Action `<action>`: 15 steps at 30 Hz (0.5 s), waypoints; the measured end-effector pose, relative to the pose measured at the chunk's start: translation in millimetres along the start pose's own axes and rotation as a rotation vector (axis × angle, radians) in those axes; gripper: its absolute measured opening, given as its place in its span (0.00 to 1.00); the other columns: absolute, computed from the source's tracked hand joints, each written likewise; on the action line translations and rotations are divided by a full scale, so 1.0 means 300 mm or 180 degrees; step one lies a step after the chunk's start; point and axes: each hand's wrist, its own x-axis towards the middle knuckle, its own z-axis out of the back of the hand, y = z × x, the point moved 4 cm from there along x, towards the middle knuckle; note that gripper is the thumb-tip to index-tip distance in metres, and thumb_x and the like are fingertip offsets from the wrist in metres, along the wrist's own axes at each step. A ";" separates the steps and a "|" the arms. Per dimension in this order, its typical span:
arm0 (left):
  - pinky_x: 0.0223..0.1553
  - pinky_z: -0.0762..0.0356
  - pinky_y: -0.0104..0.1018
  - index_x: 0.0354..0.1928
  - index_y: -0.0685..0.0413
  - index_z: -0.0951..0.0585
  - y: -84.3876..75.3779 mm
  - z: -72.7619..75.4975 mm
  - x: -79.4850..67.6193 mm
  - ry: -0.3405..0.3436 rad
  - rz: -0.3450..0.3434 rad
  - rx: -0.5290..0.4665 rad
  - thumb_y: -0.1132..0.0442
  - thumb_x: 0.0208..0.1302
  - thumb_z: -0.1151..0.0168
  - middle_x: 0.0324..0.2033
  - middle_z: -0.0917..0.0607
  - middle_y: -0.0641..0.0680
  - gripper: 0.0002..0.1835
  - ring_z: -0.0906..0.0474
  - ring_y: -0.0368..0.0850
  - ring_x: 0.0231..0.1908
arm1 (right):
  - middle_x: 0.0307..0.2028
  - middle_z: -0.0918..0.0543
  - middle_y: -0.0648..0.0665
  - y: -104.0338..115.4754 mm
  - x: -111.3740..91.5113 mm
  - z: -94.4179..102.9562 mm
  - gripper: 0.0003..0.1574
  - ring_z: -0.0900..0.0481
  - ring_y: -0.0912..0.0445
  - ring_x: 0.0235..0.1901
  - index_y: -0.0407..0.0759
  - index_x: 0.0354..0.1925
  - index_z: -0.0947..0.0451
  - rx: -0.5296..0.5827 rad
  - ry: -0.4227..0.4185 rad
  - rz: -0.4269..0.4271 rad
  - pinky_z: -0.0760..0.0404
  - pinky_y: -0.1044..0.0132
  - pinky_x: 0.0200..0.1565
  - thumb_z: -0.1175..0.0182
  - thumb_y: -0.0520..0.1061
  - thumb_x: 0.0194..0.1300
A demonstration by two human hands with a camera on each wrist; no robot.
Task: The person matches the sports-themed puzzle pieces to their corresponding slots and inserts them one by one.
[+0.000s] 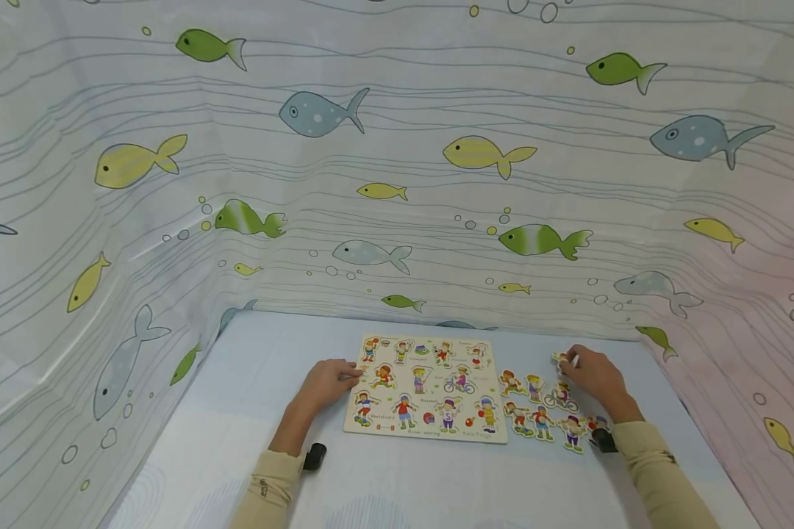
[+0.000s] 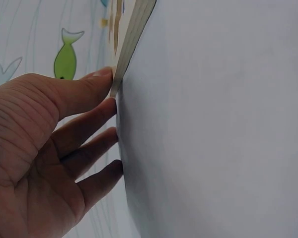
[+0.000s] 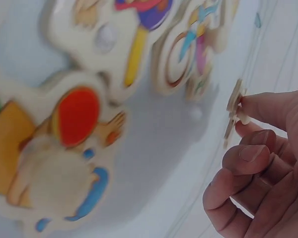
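Note:
My left hand point(image 1: 331, 379) is at the left edge of a wooden sports puzzle board point(image 1: 403, 390) lying flat on the table. In the left wrist view the thumb touches the board's edge point(image 2: 133, 37), and the other fingertips, loosely extended, rest at the table surface. My right hand point(image 1: 594, 375) pinches a small wooden puzzle piece point(image 3: 232, 111) between thumb and finger, right of the board. That piece appears nearly edge-on in the right wrist view, hiding its picture. Nearby lie several loose pieces, among them a cyclist point(image 1: 561, 397) and a boxer with a red glove point(image 3: 79, 116).
Sports figures and printed words cover the board. The loose pieces sit in rough rows along its right side, on a pale table cover point(image 1: 238, 411). Behind the table rises a fish-patterned curtain point(image 1: 423, 220). Black wrist cameras sit below both hands.

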 end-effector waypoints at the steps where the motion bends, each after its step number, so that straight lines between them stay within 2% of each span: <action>1: 0.64 0.34 0.56 0.45 0.50 0.12 0.000 -0.001 0.001 -0.0003 0.0001 -0.0002 0.62 0.62 0.31 0.53 0.15 0.53 0.10 0.25 0.56 0.60 | 0.30 0.22 0.42 0.007 -0.002 0.001 0.15 0.28 0.51 0.26 0.36 0.44 0.27 0.0004 -0.0019 0.0035 0.29 0.60 0.24 0.42 0.48 0.70; 5: 0.64 0.33 0.56 0.45 0.50 0.11 0.001 -0.003 0.004 -0.0039 -0.0010 -0.0019 0.62 0.62 0.31 0.52 0.15 0.53 0.10 0.25 0.56 0.60 | 0.28 0.22 0.44 0.033 -0.005 0.003 0.15 0.29 0.52 0.23 0.38 0.44 0.26 0.0032 -0.0088 0.0163 0.31 0.61 0.22 0.42 0.49 0.70; 15: 0.63 0.32 0.56 0.45 0.51 0.11 0.002 -0.004 0.000 -0.0048 -0.0036 0.0028 0.62 0.61 0.31 0.52 0.15 0.53 0.10 0.25 0.57 0.60 | 0.25 0.23 0.47 0.111 0.002 0.008 0.14 0.29 0.54 0.21 0.40 0.43 0.26 -0.0008 -0.0234 0.0273 0.32 0.62 0.20 0.42 0.50 0.70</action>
